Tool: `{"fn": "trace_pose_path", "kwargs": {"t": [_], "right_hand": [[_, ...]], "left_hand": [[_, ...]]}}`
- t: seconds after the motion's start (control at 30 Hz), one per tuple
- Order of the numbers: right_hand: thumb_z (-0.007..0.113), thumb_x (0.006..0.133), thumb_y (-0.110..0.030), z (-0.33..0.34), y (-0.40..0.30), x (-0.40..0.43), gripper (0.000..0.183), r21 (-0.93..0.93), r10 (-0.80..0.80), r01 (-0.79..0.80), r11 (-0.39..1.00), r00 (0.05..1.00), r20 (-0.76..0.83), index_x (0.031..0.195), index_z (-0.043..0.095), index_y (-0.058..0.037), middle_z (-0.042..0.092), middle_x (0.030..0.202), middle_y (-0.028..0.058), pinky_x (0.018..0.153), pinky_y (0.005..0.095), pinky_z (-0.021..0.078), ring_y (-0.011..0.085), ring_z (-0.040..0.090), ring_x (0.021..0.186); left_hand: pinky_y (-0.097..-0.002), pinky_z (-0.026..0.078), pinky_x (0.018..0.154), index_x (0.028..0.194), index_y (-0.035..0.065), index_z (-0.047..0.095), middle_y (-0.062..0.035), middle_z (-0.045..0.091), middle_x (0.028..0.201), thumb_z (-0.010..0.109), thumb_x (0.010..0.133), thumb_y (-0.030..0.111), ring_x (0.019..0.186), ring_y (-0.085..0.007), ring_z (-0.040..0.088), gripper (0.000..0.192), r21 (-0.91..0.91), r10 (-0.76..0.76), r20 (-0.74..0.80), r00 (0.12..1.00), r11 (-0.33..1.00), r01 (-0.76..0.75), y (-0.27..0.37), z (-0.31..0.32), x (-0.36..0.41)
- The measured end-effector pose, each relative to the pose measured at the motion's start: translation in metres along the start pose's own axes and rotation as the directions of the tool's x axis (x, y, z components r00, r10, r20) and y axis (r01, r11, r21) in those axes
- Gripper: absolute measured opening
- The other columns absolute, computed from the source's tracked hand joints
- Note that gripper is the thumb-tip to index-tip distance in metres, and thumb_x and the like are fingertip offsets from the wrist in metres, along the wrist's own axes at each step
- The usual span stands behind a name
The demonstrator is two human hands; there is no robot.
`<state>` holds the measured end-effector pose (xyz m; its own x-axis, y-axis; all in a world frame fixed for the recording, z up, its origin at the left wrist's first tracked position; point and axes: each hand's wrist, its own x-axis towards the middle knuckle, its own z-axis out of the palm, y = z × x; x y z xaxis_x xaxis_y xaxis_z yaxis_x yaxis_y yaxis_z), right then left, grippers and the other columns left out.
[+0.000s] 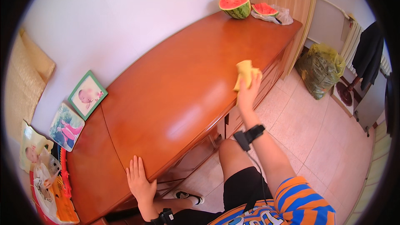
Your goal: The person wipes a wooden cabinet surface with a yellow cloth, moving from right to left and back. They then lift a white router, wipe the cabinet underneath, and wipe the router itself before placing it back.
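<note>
A yellow cloth lies bunched under my right hand near the front edge of a glossy reddish-brown wooden cabinet top. The fingers of that hand press on the cloth, and part of it hangs by the edge. My left hand rests flat on the wood at the near left, close to the front edge and beside a seam in the top. It holds nothing. Both wrists wear black straps.
Half a watermelon and a cut wedge on a plastic bag stand at the far end. Framed photos lean against the wall at left, near plastic bags. A filled yellow bag sits on the tiled floor.
</note>
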<state>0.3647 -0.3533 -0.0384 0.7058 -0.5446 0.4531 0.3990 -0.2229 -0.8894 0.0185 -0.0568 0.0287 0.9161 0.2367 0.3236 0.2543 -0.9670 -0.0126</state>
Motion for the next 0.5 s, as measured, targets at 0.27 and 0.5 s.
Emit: {"fn": "trace_pose_path", "kwargs": {"t": [0.27,0.5], "right_hand": [[0.066,0.081,-0.022,0.005,-0.097,-0.146,0.045,-0.139,-0.328,0.435,0.89,0.82,0.469,0.124,0.06,-0.0087,0.058,0.128,0.0097,0.114,0.0524,0.0222,0.0312,0.047,0.126],[0.065,0.08,-0.02,-0.009,-0.087,-0.109,0.04,0.057,-0.521,0.625,0.779,0.593,0.614,0.118,0.063,-0.0095,0.066,0.113,0.01,0.103,0.0458,0.0387,0.0286,0.06,0.109]], "left_hand": [[-0.0452,0.029,0.115,0.141,0.0045,0.043,-0.0114,0.043,0.147,0.08,0.065,0.012,0.137,-0.0296,0.039,0.085,-0.049,0.026,-0.084,0.996,0.998,-0.03,-0.004,0.002,-0.005],[-0.0446,0.029,0.115,0.142,0.0051,0.042,-0.0112,0.043,0.148,0.08,0.065,0.011,0.138,-0.0288,0.038,0.086,-0.047,0.021,-0.055,0.998,0.999,-0.024,-0.005,0.002,-0.006]]}}
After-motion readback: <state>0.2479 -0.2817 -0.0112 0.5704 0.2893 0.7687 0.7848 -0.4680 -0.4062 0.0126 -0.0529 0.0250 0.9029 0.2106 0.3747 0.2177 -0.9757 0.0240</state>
